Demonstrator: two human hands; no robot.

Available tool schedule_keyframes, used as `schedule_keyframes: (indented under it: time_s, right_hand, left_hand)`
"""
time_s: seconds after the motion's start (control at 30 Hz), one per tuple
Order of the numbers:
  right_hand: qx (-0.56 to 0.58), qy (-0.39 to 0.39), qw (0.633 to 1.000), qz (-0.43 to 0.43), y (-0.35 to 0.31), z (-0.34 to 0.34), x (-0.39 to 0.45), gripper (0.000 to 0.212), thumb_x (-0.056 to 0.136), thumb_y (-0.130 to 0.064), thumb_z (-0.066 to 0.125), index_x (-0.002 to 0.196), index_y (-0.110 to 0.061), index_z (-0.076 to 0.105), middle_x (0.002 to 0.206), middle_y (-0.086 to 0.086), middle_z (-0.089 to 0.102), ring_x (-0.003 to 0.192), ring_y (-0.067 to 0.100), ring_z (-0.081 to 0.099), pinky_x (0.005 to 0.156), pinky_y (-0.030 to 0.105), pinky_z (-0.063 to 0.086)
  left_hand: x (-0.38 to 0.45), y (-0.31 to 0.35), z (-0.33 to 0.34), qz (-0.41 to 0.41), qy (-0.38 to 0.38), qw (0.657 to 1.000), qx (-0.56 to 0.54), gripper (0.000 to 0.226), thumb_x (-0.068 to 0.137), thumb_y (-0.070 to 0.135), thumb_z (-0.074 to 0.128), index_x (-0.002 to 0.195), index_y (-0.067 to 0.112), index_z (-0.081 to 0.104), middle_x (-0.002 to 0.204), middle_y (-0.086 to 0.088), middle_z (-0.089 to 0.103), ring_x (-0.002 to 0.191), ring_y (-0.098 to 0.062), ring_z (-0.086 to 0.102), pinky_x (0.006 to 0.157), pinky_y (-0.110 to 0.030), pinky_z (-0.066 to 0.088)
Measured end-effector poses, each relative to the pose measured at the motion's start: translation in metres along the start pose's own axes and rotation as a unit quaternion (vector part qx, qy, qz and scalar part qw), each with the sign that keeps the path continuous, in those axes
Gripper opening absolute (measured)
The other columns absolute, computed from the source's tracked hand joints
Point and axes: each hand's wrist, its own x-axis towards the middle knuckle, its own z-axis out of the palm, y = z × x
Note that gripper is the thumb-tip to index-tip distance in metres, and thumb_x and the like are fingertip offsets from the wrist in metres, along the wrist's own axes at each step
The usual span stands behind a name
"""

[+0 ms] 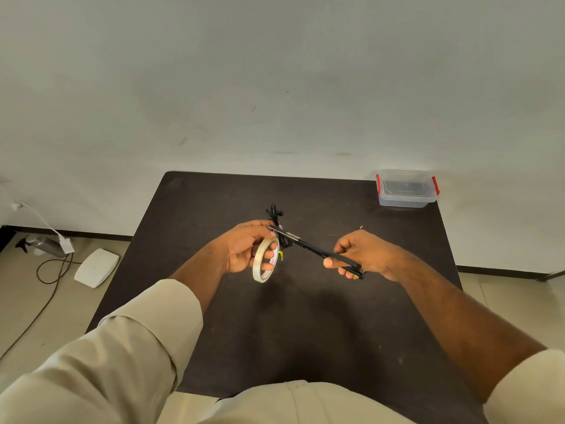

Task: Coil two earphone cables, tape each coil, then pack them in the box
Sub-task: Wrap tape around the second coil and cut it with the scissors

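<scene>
Head view looks down on a dark, matte table (305,316) with a faintly scuffed top and rounded far corners, set against a plain grey-white wall. At the centre, the left hand (244,249) is closed around a tape roll (265,261): a thin, pale, glossy ring hung over the fingers, which pass through its hole; its inner core carries pink print too small to read, and a small yellow mark sits at its 3 o'clock edge. The same hand's thumb and forefinger pinch a bundle of black earphone cable (275,213), whose thin glossy loops and an earbud stick up at 12 o'clock from the hand. The right hand (363,255), at 3 o'clock from the left, is curled tight around the black handles of scissors (308,247); the blades, dark with a bright metal patch near the pivot, reach toward 10 o'clock and meet the cable bundle by the left thumb. How far apart the blades are cannot be told. A small metallic tip, perhaps a plug, lies on the table at 12 o'clock from the right hand. At the table's 1 o'clock corner stands the box (406,188), clear plastic, rectangular with rounded edges, its lid on and red clips at both ends. Beige sleeves (128,347) are rolled to the forearms. On the tiled floor at 9 o'clock lie a white, rounded flat device (96,267) and a dark cord (46,280).
</scene>
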Motion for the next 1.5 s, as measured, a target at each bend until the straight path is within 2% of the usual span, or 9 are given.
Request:
schedule_keyframes:
  time_s: [0.3, 0.57, 0.73, 0.87, 1.1, 1.17, 1.23, 1.37, 1.5]
  right_hand:
    - [-0.009, -0.003, 1.000, -0.009, 0.004, 0.002, 0.002, 0.010, 0.087, -0.015, 0.071, 0.086, -0.006, 0.073, 0.073, 0.014, 0.071, 0.059, 0.018, 0.061, 0.057, 0.029, 0.050]
    - [0.002, -0.062, 0.998, 0.014, 0.003, 0.009, -0.003, 0.040, 0.085, -0.037, 0.069, 0.099, 0.000, 0.068, 0.080, 0.011, 0.069, 0.070, 0.018, 0.062, 0.059, 0.026, 0.052]
    - [0.005, -0.070, 0.997, 0.022, 0.007, 0.015, 0.002, 0.026, 0.089, -0.030, 0.067, 0.096, -0.005, 0.066, 0.081, 0.010, 0.068, 0.069, 0.016, 0.063, 0.061, 0.026, 0.053]
    - [0.038, -0.013, 0.999, -0.020, 0.025, 0.026, 0.010, 0.034, 0.080, -0.024, 0.078, 0.095, 0.002, 0.063, 0.077, 0.013, 0.067, 0.066, 0.017, 0.062, 0.062, 0.028, 0.052]
    - [0.124, 0.207, 0.969, -0.062, 0.064, 0.064, 0.048, 0.035, 0.067, -0.024, 0.087, 0.078, -0.003, 0.061, 0.064, 0.001, 0.053, 0.062, 0.014, 0.046, 0.057, 0.026, 0.041]
    - [0.064, 0.271, 0.959, -0.055, 0.067, 0.077, 0.062, 0.037, 0.067, -0.026, 0.086, 0.075, -0.008, 0.056, 0.061, -0.006, 0.050, 0.057, 0.013, 0.041, 0.056, 0.027, 0.038]
    - [-0.034, 0.289, 0.956, -0.038, 0.064, 0.086, 0.072, 0.033, 0.070, -0.031, 0.081, 0.078, -0.017, 0.051, 0.063, -0.010, 0.056, 0.057, 0.013, 0.050, 0.056, 0.030, 0.041]
    - [-0.223, 0.248, 0.943, 0.011, 0.054, 0.102, 0.090, 0.034, 0.083, -0.030, 0.065, 0.070, -0.020, 0.036, 0.076, 0.002, 0.054, 0.069, 0.026, 0.050, 0.060, 0.034, 0.040]
    - [-0.261, 0.206, 0.943, 0.035, 0.047, 0.109, 0.102, 0.024, 0.086, -0.030, 0.066, 0.078, -0.014, 0.050, 0.096, 0.009, 0.053, 0.086, 0.032, 0.058, 0.071, 0.036, 0.046]
  left_hand:
    - [0.005, -0.005, -0.001, -0.009, -0.005, 1.000, -0.006, 0.032, 0.090, 0.006, 0.059, 0.120, 0.019, 0.060, 0.075, -0.015, 0.067, 0.056, -0.022, 0.065, 0.053, -0.040, 0.057]
    - [0.009, -0.010, -0.006, -0.016, -0.012, 1.000, -0.013, 0.039, 0.088, 0.006, 0.062, 0.121, 0.025, 0.058, 0.074, -0.014, 0.068, 0.056, -0.021, 0.063, 0.054, -0.041, 0.058]
    - [0.012, -0.015, -0.009, -0.019, 0.000, 1.000, -0.015, 0.036, 0.087, 0.004, 0.060, 0.115, 0.027, 0.059, 0.072, -0.014, 0.066, 0.056, -0.022, 0.061, 0.055, -0.042, 0.056]
    - [0.018, -0.019, -0.012, -0.025, 0.012, 0.999, -0.027, 0.036, 0.085, 0.004, 0.060, 0.115, 0.023, 0.060, 0.073, -0.012, 0.065, 0.056, -0.020, 0.060, 0.056, -0.042, 0.056]
    - [0.028, -0.027, -0.019, -0.055, 0.004, 0.996, -0.069, 0.023, 0.085, 0.008, 0.056, 0.105, 0.016, 0.064, 0.070, -0.008, 0.062, 0.055, -0.017, 0.058, 0.056, -0.038, 0.056]
    - [0.031, -0.029, -0.023, -0.061, -0.001, 0.995, -0.082, 0.023, 0.085, 0.008, 0.056, 0.105, 0.015, 0.064, 0.071, -0.009, 0.062, 0.056, -0.017, 0.059, 0.056, -0.038, 0.056]
    - [0.032, -0.031, -0.026, -0.067, -0.013, 0.993, -0.092, 0.026, 0.085, 0.009, 0.056, 0.109, 0.015, 0.063, 0.071, -0.008, 0.062, 0.057, -0.017, 0.059, 0.057, -0.038, 0.057]
    - [0.039, -0.036, -0.033, -0.080, -0.040, 0.990, -0.105, 0.035, 0.085, 0.009, 0.055, 0.119, 0.015, 0.058, 0.072, -0.008, 0.063, 0.059, -0.017, 0.060, 0.059, -0.040, 0.057]
    - [0.041, -0.036, -0.041, -0.084, -0.071, 0.988, -0.109, 0.038, 0.085, 0.009, 0.055, 0.122, 0.017, 0.056, 0.074, -0.008, 0.064, 0.061, -0.017, 0.062, 0.058, -0.041, 0.058]
